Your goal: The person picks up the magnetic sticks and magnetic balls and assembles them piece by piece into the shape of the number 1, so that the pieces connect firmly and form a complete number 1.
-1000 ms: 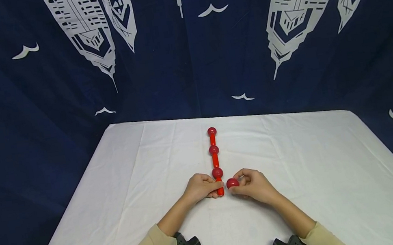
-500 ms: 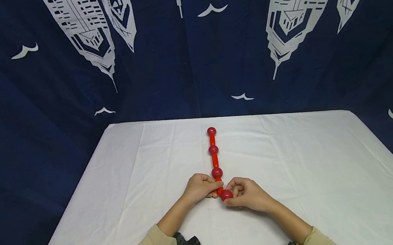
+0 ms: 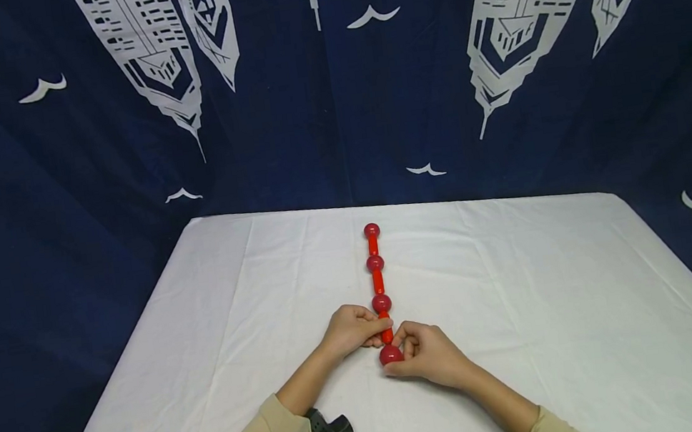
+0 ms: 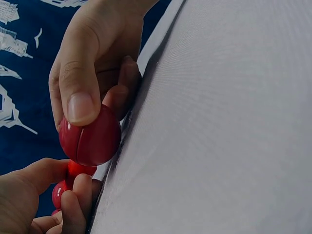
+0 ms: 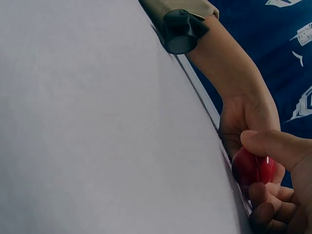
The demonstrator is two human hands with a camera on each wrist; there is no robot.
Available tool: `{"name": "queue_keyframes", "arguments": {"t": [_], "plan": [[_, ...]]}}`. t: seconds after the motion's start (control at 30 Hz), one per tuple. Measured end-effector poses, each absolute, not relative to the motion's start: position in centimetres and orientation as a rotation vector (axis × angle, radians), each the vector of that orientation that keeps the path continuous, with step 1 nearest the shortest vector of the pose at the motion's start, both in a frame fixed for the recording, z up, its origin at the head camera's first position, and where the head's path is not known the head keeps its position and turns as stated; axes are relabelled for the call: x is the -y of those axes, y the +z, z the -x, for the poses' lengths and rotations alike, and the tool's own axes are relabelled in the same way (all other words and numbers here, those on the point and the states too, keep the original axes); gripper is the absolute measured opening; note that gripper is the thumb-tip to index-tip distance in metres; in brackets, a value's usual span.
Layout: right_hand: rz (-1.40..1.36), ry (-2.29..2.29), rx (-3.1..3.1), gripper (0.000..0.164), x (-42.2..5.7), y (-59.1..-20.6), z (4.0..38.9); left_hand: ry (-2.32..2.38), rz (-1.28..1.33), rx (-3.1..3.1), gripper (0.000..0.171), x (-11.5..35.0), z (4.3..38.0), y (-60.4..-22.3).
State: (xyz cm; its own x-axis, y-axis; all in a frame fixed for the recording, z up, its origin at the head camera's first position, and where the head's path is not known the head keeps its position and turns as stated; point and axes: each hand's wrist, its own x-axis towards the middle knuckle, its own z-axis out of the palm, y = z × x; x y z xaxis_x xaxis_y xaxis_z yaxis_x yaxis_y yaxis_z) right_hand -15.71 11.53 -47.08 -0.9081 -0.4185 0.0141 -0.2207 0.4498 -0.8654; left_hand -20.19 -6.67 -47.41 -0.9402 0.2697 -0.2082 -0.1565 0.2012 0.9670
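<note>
A straight row of dark red balls joined by bright red rods runs away from me down the middle of the table. My left hand [image 3: 352, 329] pinches the nearest red rod [image 3: 387, 335] between thumb and fingers. At that rod's near end, my right hand [image 3: 430, 353] grips a red ball [image 3: 391, 354], thumb on its near side. In the left wrist view the ball [image 4: 92, 139] shows a seam line and sits right at the rod's end. The right wrist view has the same ball [image 5: 252, 168] under the right thumb, with the rod hidden behind it.
Farther along the row lie the other red balls [image 3: 375, 263] and rods [image 3: 378, 282]. A white cloth covers the table [image 3: 524, 295]. Behind it hangs a dark blue curtain [image 3: 285, 144] with white building prints. Each wrist wears a black camera mount [image 3: 332, 430].
My right hand has carried the ball from the right of the row, left and toward me, to the near end of the held rod. The left hand has stayed in place.
</note>
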Motion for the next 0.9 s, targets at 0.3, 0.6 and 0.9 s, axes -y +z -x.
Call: {"name": "queue_keyframes", "arguments": {"t": [0.3,0.6,0.9], "plan": [[0.511,-1.390,-2.645,0.038,-10.97,-47.35,15.31,1.788,-0.114,-2.160,0.022,6.77,20.20,-47.38],[0.486,-1.410,-2.687,0.039,-10.60,-47.62,15.23,1.751,-0.100,-2.200,0.023,6.98,20.24,-47.52],[0.483,-1.402,-2.670,0.039,-10.81,-47.39,15.14,1.778,-0.110,-2.181,0.022,6.83,20.18,-47.60]]}}
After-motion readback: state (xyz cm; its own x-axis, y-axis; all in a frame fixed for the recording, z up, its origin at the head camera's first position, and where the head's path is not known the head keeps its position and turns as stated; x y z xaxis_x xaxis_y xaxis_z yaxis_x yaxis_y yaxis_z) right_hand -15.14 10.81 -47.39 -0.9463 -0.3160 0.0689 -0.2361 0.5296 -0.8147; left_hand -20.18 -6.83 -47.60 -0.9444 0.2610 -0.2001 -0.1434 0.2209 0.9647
